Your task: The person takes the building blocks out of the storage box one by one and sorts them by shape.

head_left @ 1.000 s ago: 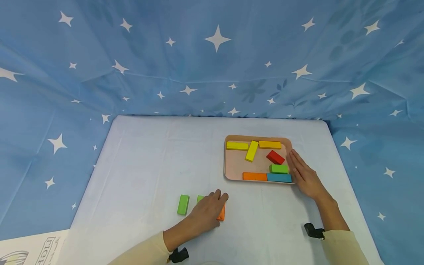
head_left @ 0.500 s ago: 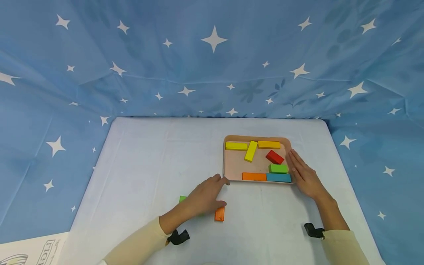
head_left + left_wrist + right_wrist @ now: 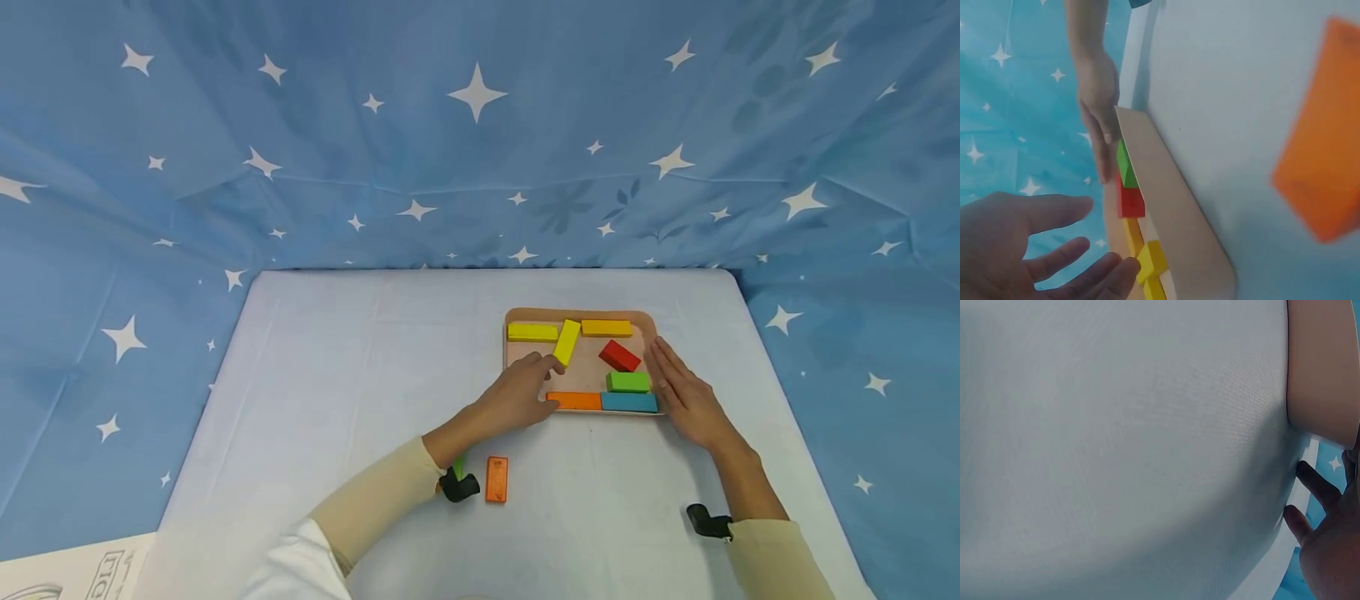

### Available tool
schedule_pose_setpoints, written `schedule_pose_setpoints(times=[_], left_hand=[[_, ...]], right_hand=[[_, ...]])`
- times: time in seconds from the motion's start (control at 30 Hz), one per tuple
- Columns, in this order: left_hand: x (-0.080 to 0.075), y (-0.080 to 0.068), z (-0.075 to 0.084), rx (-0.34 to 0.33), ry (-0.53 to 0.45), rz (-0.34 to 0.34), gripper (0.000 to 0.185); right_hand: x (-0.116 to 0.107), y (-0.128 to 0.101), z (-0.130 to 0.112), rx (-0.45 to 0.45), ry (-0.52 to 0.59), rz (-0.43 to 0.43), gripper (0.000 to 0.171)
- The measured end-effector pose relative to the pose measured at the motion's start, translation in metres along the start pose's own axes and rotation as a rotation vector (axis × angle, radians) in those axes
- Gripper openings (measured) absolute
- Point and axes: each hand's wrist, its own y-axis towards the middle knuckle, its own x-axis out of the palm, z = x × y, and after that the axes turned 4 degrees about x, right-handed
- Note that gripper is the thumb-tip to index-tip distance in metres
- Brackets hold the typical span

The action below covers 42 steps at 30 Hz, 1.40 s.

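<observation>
Nearest to us, the small orange block [image 3: 497,479] lies alone on the white table [image 3: 337,358], and we see a sliver of a green block [image 3: 457,467] peeking out from under our left sleeve. A second ago our left hand [image 3: 517,398] was resting on these blocks; it has since let go of them and travelled away and to the right, and it carries nothing. It now reaches over the near left corner of the tray [image 3: 513,379], fingers loosely spread and relaxed, the fingertips just beside the tilted yellow block [image 3: 567,342] and the thumb close to the long orange block [image 3: 574,401]. So we judge the work has passed from the loose blocks to those in the tray.

Our right hand [image 3: 686,398] has not moved: it lies flat against the tray's right edge, fingers straight and together, steadying it.

Farther in, the blue block [image 3: 628,402], green block [image 3: 628,382] and red block [image 3: 619,356] sit unchanged.
</observation>
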Motion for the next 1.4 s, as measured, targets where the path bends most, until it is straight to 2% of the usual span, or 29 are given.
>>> schedule_pose_setpoints(times=[0.27, 0.47, 0.73, 1.0, 1.2, 1.4], left_hand=[[0.008, 0.063, 0.014, 0.003, 0.010, -0.012, 0.048], [0.013, 0.092, 0.024, -0.019, 0.023, -0.024, 0.046], [0.025, 0.112, 0.038, -0.114, -0.040, -0.017, 0.045], [0.043, 0.127, 0.042, -0.151, 0.040, 0.018, 0.052], [0.051, 0.135, 0.048, -0.177, 0.095, 0.033, 0.055], [0.057, 0.139, 0.053, -0.208, 0.138, 0.016, 0.060]], right_hand=[[0.000, 0.000, 0.004, 0.015, -0.007, -0.003, 0.060], [0.000, -0.001, 0.005, 0.011, -0.012, 0.004, 0.060], [0.001, -0.001, 0.004, 0.013, -0.010, 0.008, 0.059], [0.004, 0.001, 0.005, -0.045, -0.001, 0.055, 0.058], [0.004, 0.001, 0.003, -0.036, 0.010, 0.057, 0.058], [0.003, 0.000, 0.004, -0.025, 0.006, 0.056, 0.059]])
